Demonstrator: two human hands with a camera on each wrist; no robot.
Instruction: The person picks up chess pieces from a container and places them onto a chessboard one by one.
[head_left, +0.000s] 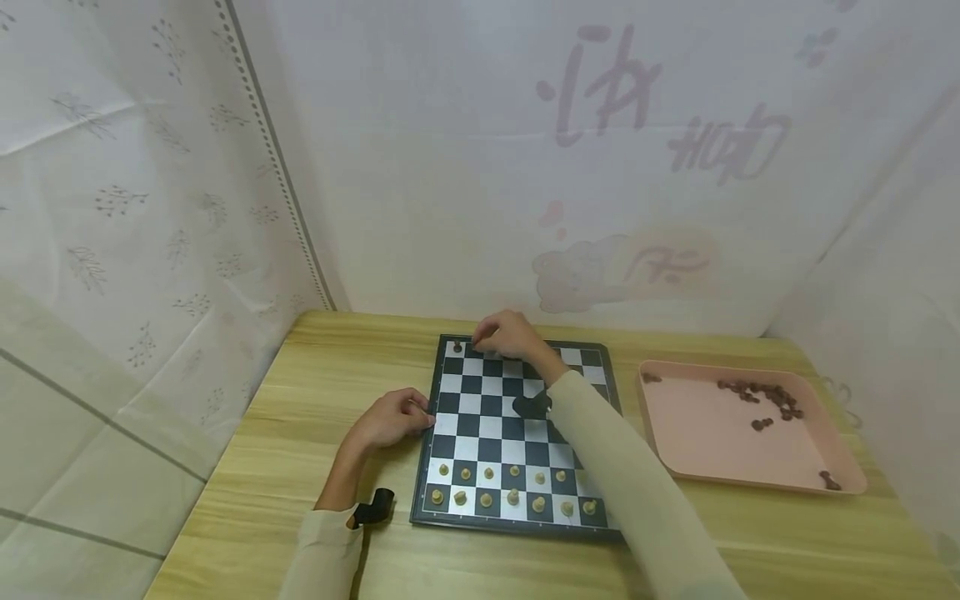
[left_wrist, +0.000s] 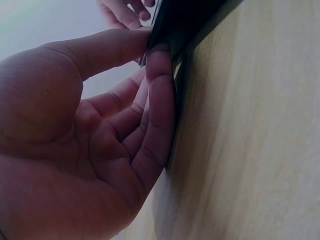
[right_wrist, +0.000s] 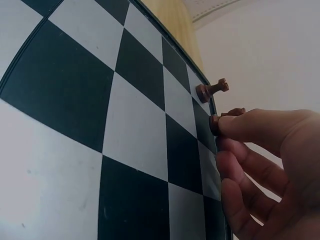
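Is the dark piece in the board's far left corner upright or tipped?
Upright. In the right wrist view, the dark piece stands base-down on its corner square, its top pointing away from the board.

Chessboard point(head_left: 491, 407) on the table point(head_left: 337, 375), tray point(head_left: 697, 433) to its right
Front pieces point(head_left: 486, 500) stand in two rows along the board's near end (one behind the other); a corner piece point(right_wrist: 212, 90) stands at the far left, the right hand point(head_left: 512, 335) with its held piece point(right_wrist: 214, 125) just right of it. The left hand point(head_left: 392, 417) is at the board's left edge. In the tray, clustered pieces point(head_left: 784, 400) lie toward the far right, a lone piece point(head_left: 652, 378) in the far left corner, a stray piece point(head_left: 829, 480) in the near right corner; a cloth point(head_left: 450, 167) hangs behind the table
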